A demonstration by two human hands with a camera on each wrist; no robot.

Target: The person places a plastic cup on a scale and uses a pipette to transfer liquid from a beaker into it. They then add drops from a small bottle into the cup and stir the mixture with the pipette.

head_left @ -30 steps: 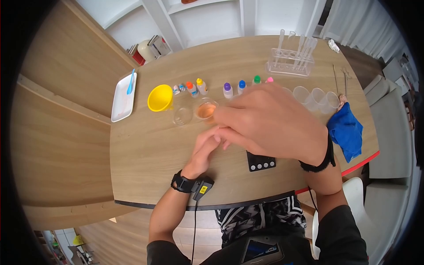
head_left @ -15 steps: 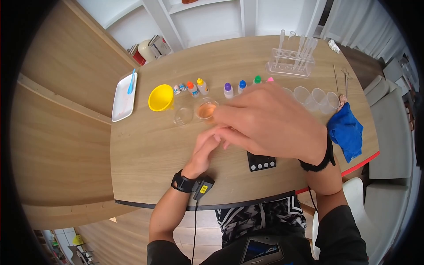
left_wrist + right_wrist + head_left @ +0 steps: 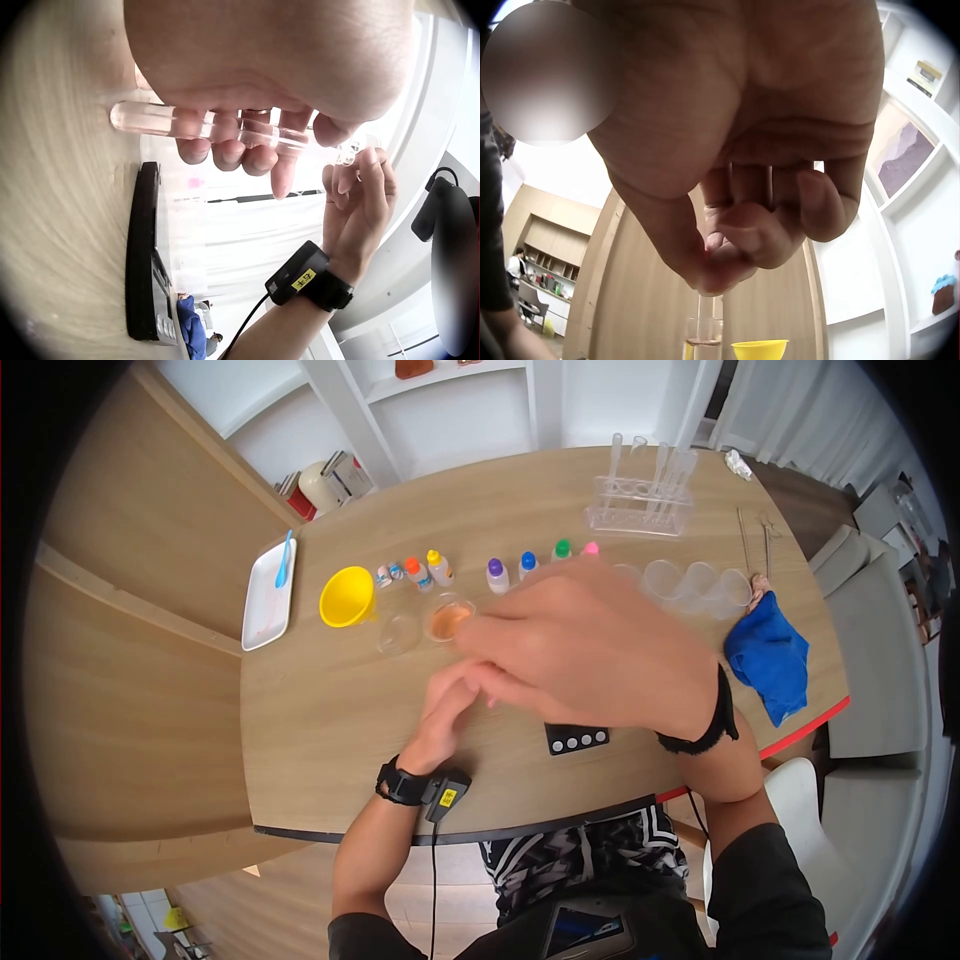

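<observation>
My left hand (image 3: 445, 715) grips a clear test tube (image 3: 199, 124), its rounded end near the tabletop and pale pink liquid inside. Close above, my right hand (image 3: 590, 645) hides the tube's upper end in the head view. In the right wrist view, its thumb and fingertips pinch something small, with a thin clear stem (image 3: 705, 306) showing below them. Right-hand fingertips are also close around the tube's upper end in the left wrist view. Just beyond the hands stands a clear cup (image 3: 450, 618) with orange liquid, beside an empty clear cup (image 3: 398, 633).
A yellow bowl (image 3: 348, 597) and a white tray (image 3: 268, 595) with a blue spoon are at left. Several color-capped bottles (image 3: 497, 576) line the back. At right are clear cups (image 3: 700, 585), a blue cloth (image 3: 768, 655) and a test tube rack (image 3: 640, 507). A black device (image 3: 577, 739) lies nearby.
The head view has shifted, so the table items sit slightly further left and lower at the left side. Both hands keep nearly the same pose together.
</observation>
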